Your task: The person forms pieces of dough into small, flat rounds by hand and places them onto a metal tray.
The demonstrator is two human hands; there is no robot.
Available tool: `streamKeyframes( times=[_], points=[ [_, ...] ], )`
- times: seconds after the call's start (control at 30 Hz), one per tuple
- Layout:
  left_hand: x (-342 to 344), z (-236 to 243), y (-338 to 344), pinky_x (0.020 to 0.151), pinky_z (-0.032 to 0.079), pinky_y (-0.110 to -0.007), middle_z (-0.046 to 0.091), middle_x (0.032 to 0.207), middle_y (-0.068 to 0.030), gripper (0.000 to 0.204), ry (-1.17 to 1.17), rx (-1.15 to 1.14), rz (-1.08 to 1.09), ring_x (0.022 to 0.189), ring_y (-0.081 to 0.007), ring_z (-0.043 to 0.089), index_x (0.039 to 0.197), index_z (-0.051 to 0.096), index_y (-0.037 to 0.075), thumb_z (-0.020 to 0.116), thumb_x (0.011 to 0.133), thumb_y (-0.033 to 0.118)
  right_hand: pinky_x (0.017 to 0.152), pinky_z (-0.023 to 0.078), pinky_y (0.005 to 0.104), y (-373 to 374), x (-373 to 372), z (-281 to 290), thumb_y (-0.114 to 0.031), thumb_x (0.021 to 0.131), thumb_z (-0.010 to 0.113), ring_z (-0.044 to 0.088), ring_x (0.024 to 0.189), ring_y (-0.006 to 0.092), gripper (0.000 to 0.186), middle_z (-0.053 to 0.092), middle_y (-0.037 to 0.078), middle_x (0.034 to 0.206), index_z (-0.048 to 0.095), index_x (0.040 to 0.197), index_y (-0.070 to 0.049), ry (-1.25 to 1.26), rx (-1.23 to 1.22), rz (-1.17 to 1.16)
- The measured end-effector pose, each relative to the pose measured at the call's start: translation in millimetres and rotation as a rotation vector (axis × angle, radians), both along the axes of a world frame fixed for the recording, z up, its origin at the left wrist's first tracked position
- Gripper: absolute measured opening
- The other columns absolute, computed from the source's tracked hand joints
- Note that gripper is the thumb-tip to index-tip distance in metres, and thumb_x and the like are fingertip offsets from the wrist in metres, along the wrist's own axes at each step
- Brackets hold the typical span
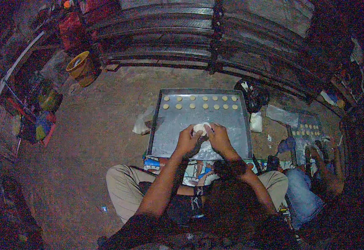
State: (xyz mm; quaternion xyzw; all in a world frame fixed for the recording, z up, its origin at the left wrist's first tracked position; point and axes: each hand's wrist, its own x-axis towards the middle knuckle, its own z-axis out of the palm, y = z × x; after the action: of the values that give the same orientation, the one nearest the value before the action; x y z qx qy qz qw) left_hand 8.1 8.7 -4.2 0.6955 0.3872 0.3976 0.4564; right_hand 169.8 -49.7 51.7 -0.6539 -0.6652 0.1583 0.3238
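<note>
Between my two hands is a pale, rounded piece of dough (201, 128), held over the near half of a large metal tray (171, 125). My left hand (188, 139) grips its left side and my right hand (217, 136) its right side, both with fingers curled round it and thumbs on the near face. Two rows of small round dough pieces (205, 98) lie along the tray's far side. White flour (207, 151) dusts the metal close to my wrists. The undersides of my fingers are hidden.
At right, another person's hands (315, 154) are by a second tray (301, 143) with dough rounds. A white plastic bag (142, 125) lies left of my tray, a black bag (255, 96) behind its right corner. A yellow bucket (83, 70) and metal racks (161, 31) stand farther back.
</note>
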Motion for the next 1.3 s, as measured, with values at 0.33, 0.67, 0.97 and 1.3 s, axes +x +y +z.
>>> streamKeyframes(
  times=[0.33,0.67,0.97,1.3],
  points=[
    [4,31,-22,0.075,0.055,-0.042,0.070,0.094,-0.0231,0.023,0.184,0.023,0.206,0.080,-0.0349,0.070,0.103,0.064,-0.006,0.052,0.094,0.012,0.077,0.056,0.0419,-7,-3,-16,-0.022,0.095,0.056,0.070,0.085,0.0361,0.025,0.071,0.021,0.091,0.068,0.108,-0.003,0.244,0.037,0.038],
    [16,-31,-6,0.065,0.053,-0.034,0.070,0.092,-0.0104,0.025,-0.247,-0.322,-0.170,0.072,-0.0194,0.064,0.108,0.065,-0.001,0.056,0.099,0.020,0.075,0.054,0.0407,-6,-4,-17,-0.024,0.069,0.084,0.068,0.084,0.0357,0.045,0.067,0.019,0.094,0.067,0.103,0.001,0.110,0.047,-0.123],
    [6,-18,-8,0.072,0.054,-0.035,0.070,0.092,-0.0100,0.028,-0.364,-0.386,0.018,0.080,-0.0196,0.066,0.102,0.065,0.000,0.053,0.102,0.026,0.084,0.051,0.0432,-16,-19,2,-0.024,0.073,0.079,0.062,0.100,0.0397,0.053,0.062,0.020,0.107,0.059,0.116,0.001,0.120,0.082,0.006],
    [8,-42,1,0.069,0.052,-0.038,0.070,0.086,-0.0206,0.037,-0.132,-0.066,0.072,0.075,-0.0288,0.069,0.098,0.068,-0.001,0.057,0.098,0.034,0.083,0.052,0.0443,-7,-9,-18,-0.024,0.091,0.064,0.067,0.092,0.0388,0.038,0.069,0.024,0.102,0.064,0.119,0.000,-0.070,0.144,0.010]
  ],
)
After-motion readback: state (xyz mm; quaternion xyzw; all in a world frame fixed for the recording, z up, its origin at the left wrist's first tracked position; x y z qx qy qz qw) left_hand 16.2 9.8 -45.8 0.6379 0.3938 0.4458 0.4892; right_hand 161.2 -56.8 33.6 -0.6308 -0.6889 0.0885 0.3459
